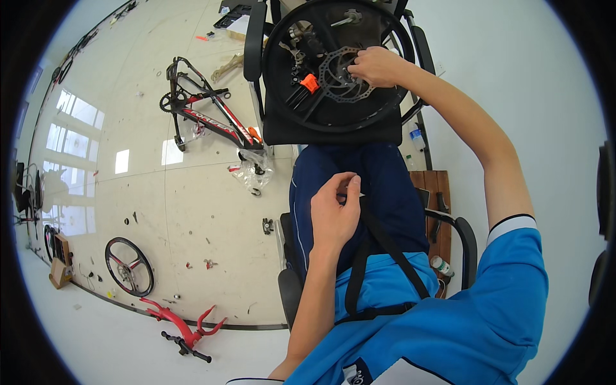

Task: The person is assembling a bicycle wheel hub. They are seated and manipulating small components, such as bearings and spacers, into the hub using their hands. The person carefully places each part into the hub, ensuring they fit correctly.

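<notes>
A black bicycle wheel (307, 122) lies flat on a black office chair in front of me. At its centre is a metal disc brake rotor (331, 87) with a cut-out pattern. My right hand (380, 67) reaches over the wheel from the right, fingertips pinched together at the hub side of the rotor; whatever is between them is hidden. Above my lap my left hand (336, 208) is curled, thumb close to the bent fingers, and I cannot make out what it holds. An orange-and-black tool (309, 83) and small metal parts lie inside the rim.
On the floor to the left lie a black, red and white bicycle frame (215, 122), another wheel (129, 266) and a red frame part with handlebar (183, 327). Small scattered parts dot the tiles. A wooden crate (439, 224) and bottles (417, 138) stand to the right.
</notes>
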The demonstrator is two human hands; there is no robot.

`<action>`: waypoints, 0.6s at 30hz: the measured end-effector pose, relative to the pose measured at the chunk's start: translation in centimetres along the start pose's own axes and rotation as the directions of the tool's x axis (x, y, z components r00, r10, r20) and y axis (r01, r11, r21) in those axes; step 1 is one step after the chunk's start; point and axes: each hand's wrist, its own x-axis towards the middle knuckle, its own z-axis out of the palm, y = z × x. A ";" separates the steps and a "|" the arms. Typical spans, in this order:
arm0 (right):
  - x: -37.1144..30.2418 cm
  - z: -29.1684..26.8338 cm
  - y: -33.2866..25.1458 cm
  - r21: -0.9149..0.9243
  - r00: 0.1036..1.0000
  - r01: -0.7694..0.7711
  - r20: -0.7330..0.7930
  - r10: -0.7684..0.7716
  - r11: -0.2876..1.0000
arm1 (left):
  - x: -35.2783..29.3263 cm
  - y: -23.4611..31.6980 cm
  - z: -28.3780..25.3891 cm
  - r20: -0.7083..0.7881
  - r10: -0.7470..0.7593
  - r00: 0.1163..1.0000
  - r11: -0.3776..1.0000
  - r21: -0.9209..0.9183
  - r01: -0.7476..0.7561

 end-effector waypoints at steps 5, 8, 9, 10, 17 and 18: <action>0.9 -1.0 0.8 -0.117 0.994 0.076 0.093 -0.065 0.990 | 0.0 0.0 0.0 0.003 -0.005 1.000 1.000 0.008 0.005; 1.6 -1.5 0.8 -0.166 0.985 0.097 0.161 -0.070 0.981 | 0.0 -0.1 0.2 -0.006 0.025 1.000 1.000 0.018 -0.025; 1.7 -1.9 0.8 -0.193 0.977 0.135 0.191 -0.098 0.972 | -0.1 -0.1 0.2 0.001 0.017 1.000 1.000 0.023 -0.017; 1.8 -2.4 0.8 -0.194 0.968 0.130 0.238 -0.082 0.972 | -0.1 -0.1 0.2 0.008 0.009 1.000 1.000 0.027 -0.009; 3.3 -5.6 0.5 -0.196 0.936 0.130 0.346 -0.056 0.972 | -0.2 -0.3 0.1 0.011 0.005 1.000 1.000 -0.008 -0.005; 3.4 -5.9 0.5 -0.194 0.931 0.136 0.359 -0.059 0.972 | -0.3 -0.1 0.1 0.014 0.004 1.000 1.000 -0.016 -0.003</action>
